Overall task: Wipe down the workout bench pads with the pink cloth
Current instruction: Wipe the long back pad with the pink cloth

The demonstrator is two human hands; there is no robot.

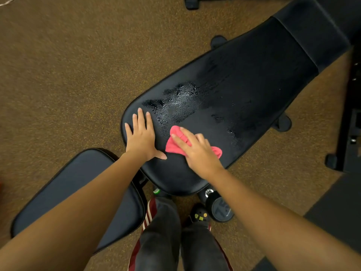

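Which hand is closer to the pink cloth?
Right. The right hand presses on the pink cloth; the left hand lies flat on the bench pad just beside it.

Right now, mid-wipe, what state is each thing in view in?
Back pad: wet, droplets across its middle.
Pink cloth: bunched, lying on the back pad.
Right hand: presses the pink cloth down.
Left hand: flat, fingers spread, on the back pad.
Seat pad: looks dry, untouched.
Dumbbell: lying on the floor.
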